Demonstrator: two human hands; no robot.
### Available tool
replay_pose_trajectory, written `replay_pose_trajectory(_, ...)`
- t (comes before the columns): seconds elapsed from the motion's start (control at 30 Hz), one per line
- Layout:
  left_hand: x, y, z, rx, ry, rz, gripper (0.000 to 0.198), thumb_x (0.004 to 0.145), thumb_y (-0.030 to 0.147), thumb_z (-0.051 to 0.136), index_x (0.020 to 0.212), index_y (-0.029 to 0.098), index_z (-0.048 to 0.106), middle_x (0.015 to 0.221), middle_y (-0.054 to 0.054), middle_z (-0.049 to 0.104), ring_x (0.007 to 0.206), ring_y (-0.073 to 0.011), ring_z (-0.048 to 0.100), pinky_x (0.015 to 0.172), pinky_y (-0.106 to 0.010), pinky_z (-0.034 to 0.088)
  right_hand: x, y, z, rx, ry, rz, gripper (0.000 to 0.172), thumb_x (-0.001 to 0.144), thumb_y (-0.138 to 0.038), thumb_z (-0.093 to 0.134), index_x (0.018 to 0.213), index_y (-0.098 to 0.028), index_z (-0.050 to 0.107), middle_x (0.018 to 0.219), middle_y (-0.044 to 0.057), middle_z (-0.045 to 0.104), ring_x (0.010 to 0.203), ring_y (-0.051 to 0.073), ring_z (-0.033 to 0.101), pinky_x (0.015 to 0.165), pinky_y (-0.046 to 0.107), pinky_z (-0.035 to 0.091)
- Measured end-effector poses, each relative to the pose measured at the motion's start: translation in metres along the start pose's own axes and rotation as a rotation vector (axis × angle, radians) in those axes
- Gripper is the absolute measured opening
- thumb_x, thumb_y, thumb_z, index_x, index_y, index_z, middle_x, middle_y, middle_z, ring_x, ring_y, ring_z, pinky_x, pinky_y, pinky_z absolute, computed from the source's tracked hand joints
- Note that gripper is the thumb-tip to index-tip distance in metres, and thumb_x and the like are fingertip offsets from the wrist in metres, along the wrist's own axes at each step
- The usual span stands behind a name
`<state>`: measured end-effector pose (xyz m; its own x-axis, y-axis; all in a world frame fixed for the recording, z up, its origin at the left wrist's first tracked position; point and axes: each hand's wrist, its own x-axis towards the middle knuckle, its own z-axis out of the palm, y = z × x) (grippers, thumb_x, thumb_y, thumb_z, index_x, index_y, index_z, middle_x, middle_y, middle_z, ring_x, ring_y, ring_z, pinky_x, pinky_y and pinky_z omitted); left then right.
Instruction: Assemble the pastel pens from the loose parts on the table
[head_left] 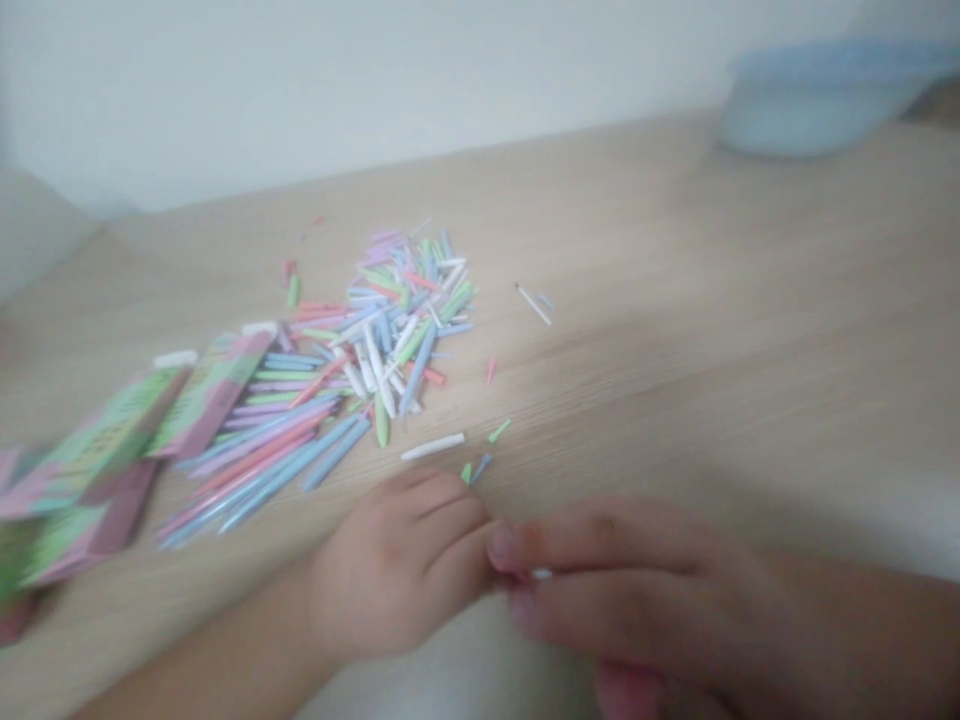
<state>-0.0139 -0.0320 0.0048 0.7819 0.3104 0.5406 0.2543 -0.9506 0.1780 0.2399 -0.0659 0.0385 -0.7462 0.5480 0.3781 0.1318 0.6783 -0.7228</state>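
My left hand [405, 570] is closed low over the table, its fingertips meeting those of the other hand. My right hand [637, 580] comes in from the right, fingers stretched together and pinched against the left hand's tips. A tiny white bit [541, 574] shows between its fingers; the rest of what they hold is hidden. A pinkish-red patch [628, 690] under the right hand is too blurred to tell. Just beyond the left hand lie a white stick [433, 446] and small green [499, 431] and blue [481, 468] pieces.
A heap of thin pastel sticks [390, 330] covers the left middle of the wooden table [712, 330]. Patterned pink-green boxes [112, 430] lie at the left. A thin white stick [533, 304] lies right of the heap. A pale blue container [817, 100] stands far right by the wall.
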Motion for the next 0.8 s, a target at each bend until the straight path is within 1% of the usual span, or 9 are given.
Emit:
replay_pose_trajectory(0.1, -0.001, 0.0, 0.002, -0.01, 0.012, -0.026, 0.021, 0.106, 0.02, 0.047, 0.088, 0.019, 0.057, 0.075, -0.004, 0.067, 0.069, -0.0188, 0.062, 0.063, -0.033, 0.049, 0.005, 0.007, 0.009, -0.036, 0.024, -0.033, 0.042, 0.102, -0.018, 0.058, 0.144, -0.02, 0.055, 0.147, 0.012, 0.062, 0.136, 0.016, 0.058, 0.115, 0.022, 0.045)
replay_pose_trajectory(0.17, -0.002, -0.001, 0.002, -0.024, 0.007, -0.045, 0.015, 0.106, 0.025, 0.051, 0.096, 0.019, 0.06, 0.081, -0.004, 0.071, 0.075, -0.0194, 0.066, 0.067, -0.033, 0.052, 0.002, 0.013, 0.021, -0.04, 0.071, 0.031, 0.057, 0.1, -0.024, 0.065, 0.153, -0.023, 0.044, 0.154, 0.013, 0.052, 0.136, 0.02, 0.058, 0.113, 0.027, 0.048)
replay_pose_trajectory(0.23, -0.003, -0.001, 0.002, -0.05, 0.004, -0.072, 0.009, 0.104, 0.027, 0.056, 0.099, 0.02, 0.06, 0.081, -0.003, 0.072, 0.072, -0.0185, 0.067, 0.066, -0.031, 0.052, -0.001, 0.017, 0.032, -0.025, 0.18, 0.129, 0.083, 0.092, -0.034, 0.077, 0.159, -0.026, 0.029, 0.155, 0.015, 0.046, 0.121, 0.021, 0.064, 0.098, 0.029, 0.058)
replay_pose_trajectory(0.3, -0.005, 0.002, 0.003, -0.12, 0.008, -0.18, 0.006, 0.102, 0.027, 0.06, 0.101, 0.021, 0.057, 0.077, -0.001, 0.07, 0.067, -0.017, 0.066, 0.062, -0.03, 0.052, -0.002, 0.018, 0.037, -0.023, 0.281, 0.21, 0.09, 0.082, -0.043, 0.087, 0.151, -0.026, 0.032, 0.14, 0.014, 0.053, 0.099, 0.019, 0.066, 0.078, 0.028, 0.06)
replay_pose_trajectory(0.4, -0.011, 0.012, 0.009, -0.431, 0.065, -0.548, 0.005, 0.104, 0.027, 0.056, 0.103, 0.023, 0.053, 0.072, 0.004, 0.065, 0.056, -0.0121, 0.066, 0.054, -0.023, 0.051, 0.002, 0.016, 0.035, -0.058, 0.217, 0.293, 0.055, 0.078, -0.044, 0.088, 0.114, -0.023, 0.051, 0.107, 0.005, 0.062, 0.08, 0.016, 0.061, 0.067, 0.028, 0.055)
replay_pose_trajectory(0.47, -0.013, 0.022, 0.015, -0.669, 0.119, -0.823, 0.01, 0.107, 0.031, 0.051, 0.101, 0.024, 0.052, 0.072, 0.006, 0.064, 0.048, -0.0088, 0.063, 0.046, -0.019, 0.048, 0.006, 0.016, 0.034, -0.086, 0.107, 0.343, 0.047, 0.079, -0.046, 0.088, 0.097, -0.023, 0.052, 0.098, 0.003, 0.064, 0.076, 0.016, 0.06, 0.066, 0.029, 0.054)
replay_pose_trajectory(0.53, -0.011, 0.031, 0.019, -0.782, 0.151, -0.98, 0.016, 0.106, 0.038, 0.053, 0.099, 0.024, 0.051, 0.073, 0.006, 0.063, 0.047, -0.0081, 0.062, 0.044, -0.018, 0.047, 0.008, 0.018, 0.038, -0.113, 0.046, 0.303, 0.044, 0.081, -0.051, 0.085, 0.094, -0.023, 0.054, 0.098, 0.004, 0.067, 0.08, 0.018, 0.063, 0.068, 0.03, 0.054)
replay_pose_trajectory(0.67, -0.002, 0.041, 0.021, -0.853, 0.16, -1.123, 0.028, 0.104, 0.05, 0.054, 0.094, 0.024, 0.052, 0.065, 0.005, 0.062, 0.049, -0.0104, 0.061, 0.046, -0.019, 0.048, 0.005, 0.028, 0.051, -0.26, 0.002, 0.032, 0.03, 0.097, -0.05, 0.066, 0.096, -0.02, 0.061, 0.099, 0.008, 0.071, 0.087, 0.021, 0.066, 0.07, 0.032, 0.054)
replay_pose_trajectory(0.8, 0.003, 0.039, 0.022, -0.853, 0.117, -1.154, 0.037, 0.103, 0.055, 0.053, 0.085, 0.023, 0.05, 0.064, 0.004, 0.06, 0.053, -0.011, 0.059, 0.048, -0.02, 0.046, 0.005, 0.032, 0.055, -0.436, -0.066, 0.004, 0.013, 0.103, -0.028, 0.053, 0.096, -0.021, 0.062, 0.093, 0.006, 0.068, 0.076, 0.018, 0.059, 0.062, 0.029, 0.048)
